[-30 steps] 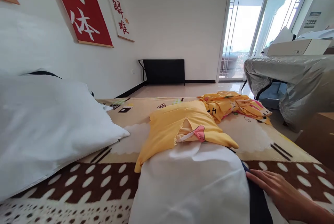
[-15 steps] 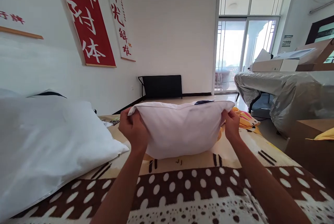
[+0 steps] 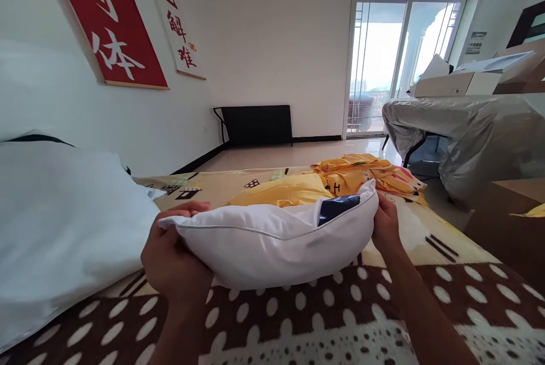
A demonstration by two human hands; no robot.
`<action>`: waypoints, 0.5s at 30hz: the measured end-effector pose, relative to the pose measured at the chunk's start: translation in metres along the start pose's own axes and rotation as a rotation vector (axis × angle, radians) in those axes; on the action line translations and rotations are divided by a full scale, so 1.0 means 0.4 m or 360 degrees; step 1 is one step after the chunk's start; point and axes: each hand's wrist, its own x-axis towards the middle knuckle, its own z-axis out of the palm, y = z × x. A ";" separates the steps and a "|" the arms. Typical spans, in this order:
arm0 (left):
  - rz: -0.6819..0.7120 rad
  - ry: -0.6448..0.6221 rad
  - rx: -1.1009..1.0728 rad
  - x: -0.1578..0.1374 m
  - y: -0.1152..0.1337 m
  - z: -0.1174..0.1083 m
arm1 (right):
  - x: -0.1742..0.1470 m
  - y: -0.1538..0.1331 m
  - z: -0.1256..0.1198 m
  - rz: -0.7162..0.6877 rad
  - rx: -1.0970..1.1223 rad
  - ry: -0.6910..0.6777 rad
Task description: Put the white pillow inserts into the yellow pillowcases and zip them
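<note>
A white pillow (image 3: 272,251) with a piped edge and a dark blue patch (image 3: 339,209) near its right end is held up between my hands. My left hand (image 3: 174,257) is closed around its left corner, the thumb pointing along the top. At the opposite end, my right hand (image 3: 385,220) grips the right corner, its fingers partly hidden behind the fabric. Crumpled yellow cloth (image 3: 289,189) with printed figures lies on the bed just beyond the pillow. Under everything spreads a patterned blanket (image 3: 298,319) in cream and brown with white dots.
Another, larger white pillow (image 3: 63,229) lies on the left side of the bed. A cardboard box (image 3: 506,229) stands at the right, below a plastic-covered table (image 3: 460,121) carrying boxes. A black folded frame (image 3: 258,125) leans against the far wall.
The pillow has come lower and nearer, tipping so its top edge and blue patch show more. My left hand has moved left and down. More yellow cloth shows behind; the view has tilted downward.
</note>
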 end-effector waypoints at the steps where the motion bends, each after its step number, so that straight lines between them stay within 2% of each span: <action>1: -0.0091 -0.0064 -0.0199 0.000 0.006 -0.002 | 0.001 -0.006 -0.004 -0.0012 0.0005 -0.0053; 3: -0.0282 -0.0148 -0.0367 -0.003 0.015 -0.007 | -0.002 -0.020 -0.007 -0.0054 0.0009 -0.0175; 6: -0.0404 -0.0375 -0.0149 -0.021 0.022 -0.013 | -0.022 -0.044 0.004 -0.0048 0.0010 -0.0432; 8: -0.0341 -0.0596 -0.0021 -0.043 0.026 -0.009 | -0.044 -0.058 0.024 0.0005 0.0014 -0.0612; 12: -0.0088 -0.1245 0.0107 -0.102 0.047 0.024 | -0.097 -0.072 0.079 0.0078 -0.0042 -0.0859; 15: 0.0051 -0.1477 -0.0043 -0.136 0.068 0.053 | -0.128 -0.073 0.113 0.0075 -0.0063 -0.1018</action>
